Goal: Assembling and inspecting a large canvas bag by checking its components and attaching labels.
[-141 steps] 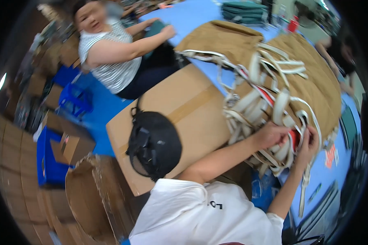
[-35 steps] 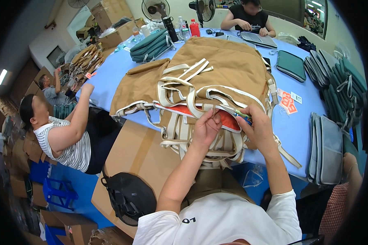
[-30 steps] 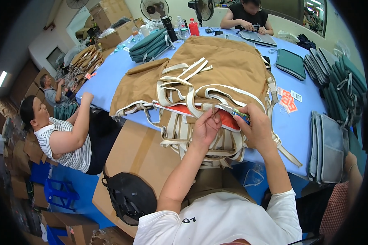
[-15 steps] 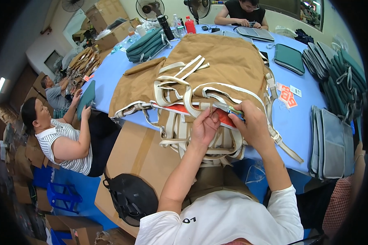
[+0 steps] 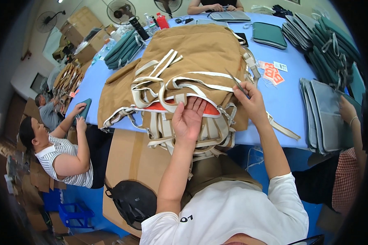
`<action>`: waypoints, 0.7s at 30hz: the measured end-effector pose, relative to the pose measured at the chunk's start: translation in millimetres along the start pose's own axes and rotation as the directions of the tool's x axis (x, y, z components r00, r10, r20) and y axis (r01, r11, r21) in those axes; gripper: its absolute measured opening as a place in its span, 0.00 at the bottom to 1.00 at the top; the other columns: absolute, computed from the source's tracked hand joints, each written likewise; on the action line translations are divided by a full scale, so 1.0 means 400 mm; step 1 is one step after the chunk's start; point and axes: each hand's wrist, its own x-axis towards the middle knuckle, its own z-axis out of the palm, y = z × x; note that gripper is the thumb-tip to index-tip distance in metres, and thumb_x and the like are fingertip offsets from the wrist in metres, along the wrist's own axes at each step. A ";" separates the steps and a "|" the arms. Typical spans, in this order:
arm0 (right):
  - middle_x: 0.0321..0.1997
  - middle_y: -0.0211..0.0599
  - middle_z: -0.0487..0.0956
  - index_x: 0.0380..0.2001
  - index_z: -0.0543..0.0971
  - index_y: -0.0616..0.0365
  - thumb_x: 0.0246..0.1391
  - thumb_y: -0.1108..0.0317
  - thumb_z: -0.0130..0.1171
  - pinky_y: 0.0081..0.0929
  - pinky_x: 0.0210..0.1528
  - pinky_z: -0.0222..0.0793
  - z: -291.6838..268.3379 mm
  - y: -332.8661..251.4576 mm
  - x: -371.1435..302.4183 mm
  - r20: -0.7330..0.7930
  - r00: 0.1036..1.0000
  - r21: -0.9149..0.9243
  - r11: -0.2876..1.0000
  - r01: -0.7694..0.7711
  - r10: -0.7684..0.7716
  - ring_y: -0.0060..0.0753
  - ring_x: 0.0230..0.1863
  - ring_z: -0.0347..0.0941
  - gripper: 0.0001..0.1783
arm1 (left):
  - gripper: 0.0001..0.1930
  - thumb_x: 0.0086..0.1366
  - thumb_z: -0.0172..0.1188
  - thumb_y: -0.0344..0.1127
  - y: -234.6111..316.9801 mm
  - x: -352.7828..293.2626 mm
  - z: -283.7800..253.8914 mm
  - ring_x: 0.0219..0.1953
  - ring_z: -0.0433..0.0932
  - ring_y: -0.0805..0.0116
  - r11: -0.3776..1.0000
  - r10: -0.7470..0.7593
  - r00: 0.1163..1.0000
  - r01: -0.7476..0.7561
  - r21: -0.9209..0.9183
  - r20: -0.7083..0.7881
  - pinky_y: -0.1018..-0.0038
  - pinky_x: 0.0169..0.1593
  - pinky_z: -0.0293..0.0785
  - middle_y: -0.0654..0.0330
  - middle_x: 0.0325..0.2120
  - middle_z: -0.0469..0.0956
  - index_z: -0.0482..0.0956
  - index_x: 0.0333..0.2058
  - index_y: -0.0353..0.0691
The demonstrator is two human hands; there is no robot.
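Wears a white T-shirt (image 5: 233,208) at the lower edge. Has a black strapped bag (image 5: 137,200) to the left, on a tape-seamed cardboard carton (image 5: 151,163). Holds the left hand (image 5: 190,118) palm up, fingers straightened, thumb apart, fingertips on or just above the orange-red lining (image 5: 210,109) of a tan canvas backpack (image 5: 200,45); hard to tell which. Pinches a slim, pointed metal tool (image 5: 234,78) between thumb and fingers of the right hand (image 5: 249,98), over the backpack's right part. Has the backpack lying on a pale-blue table (image 5: 290,102), with cream webbing straps (image 5: 154,124) bunched at the near edge. To the right, has grey cases (image 5: 323,110) beside a co-worker's hand (image 5: 347,108); to the left, a co-worker in a striped top (image 5: 69,159), handling a green case (image 5: 84,109). Farther along the table, has orange-and-white paper tags (image 5: 272,73), a zippered teal case (image 5: 270,34), a stack of teal cases (image 5: 122,49), a black flask (image 5: 139,27) and a red bottle (image 5: 162,21). Beyond, has caged fans (image 5: 120,11).
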 end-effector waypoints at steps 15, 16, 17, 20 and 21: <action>0.39 0.37 0.76 0.35 0.68 0.61 0.62 0.57 0.38 0.12 0.24 0.66 -0.044 0.065 -0.047 -0.071 0.989 0.074 0.990 -0.124 0.129 0.16 0.30 0.71 0.17 | 0.11 0.60 0.49 0.25 -0.058 0.012 0.041 0.40 0.75 0.66 0.801 -0.064 0.984 0.151 0.579 -0.168 0.71 0.43 0.75 0.56 0.37 0.74 0.65 0.43 0.35; 0.40 0.34 0.75 0.35 0.68 0.60 0.61 0.57 0.39 0.09 0.21 0.64 -0.050 0.067 -0.042 -0.156 0.981 0.043 0.993 -0.113 0.118 0.12 0.27 0.70 0.16 | 0.12 0.60 0.49 0.24 -0.056 0.010 0.033 0.41 0.75 0.66 0.824 -0.052 0.985 0.134 0.550 -0.162 0.70 0.45 0.74 0.56 0.38 0.74 0.65 0.43 0.35; 0.40 0.34 0.75 0.35 0.68 0.60 0.61 0.57 0.39 0.09 0.21 0.64 -0.059 0.067 -0.037 -0.166 0.980 0.042 0.994 -0.104 0.110 0.12 0.27 0.70 0.16 | 0.13 0.59 0.49 0.23 -0.055 0.012 0.019 0.41 0.75 0.65 0.847 -0.041 0.987 0.117 0.518 -0.156 0.70 0.46 0.74 0.55 0.39 0.74 0.65 0.44 0.34; 0.37 0.32 0.77 0.33 0.68 0.59 0.60 0.60 0.43 0.12 0.19 0.64 -0.077 0.069 -0.040 -0.060 0.960 -0.036 0.960 -0.277 0.274 0.14 0.20 0.69 0.13 | 0.14 0.59 0.48 0.25 -0.068 0.015 -0.003 0.46 0.72 0.60 0.894 -0.029 0.985 0.102 0.437 -0.170 0.63 0.51 0.70 0.52 0.43 0.71 0.65 0.45 0.34; 0.37 0.32 0.77 0.33 0.68 0.59 0.60 0.60 0.43 0.12 0.19 0.64 -0.075 0.067 -0.049 -0.063 0.961 -0.033 0.961 -0.273 0.271 0.14 0.20 0.69 0.13 | 0.12 0.60 0.47 0.26 -0.072 0.015 -0.001 0.48 0.70 0.58 0.920 0.009 0.980 0.071 0.387 -0.199 0.60 0.52 0.68 0.52 0.43 0.71 0.66 0.44 0.34</action>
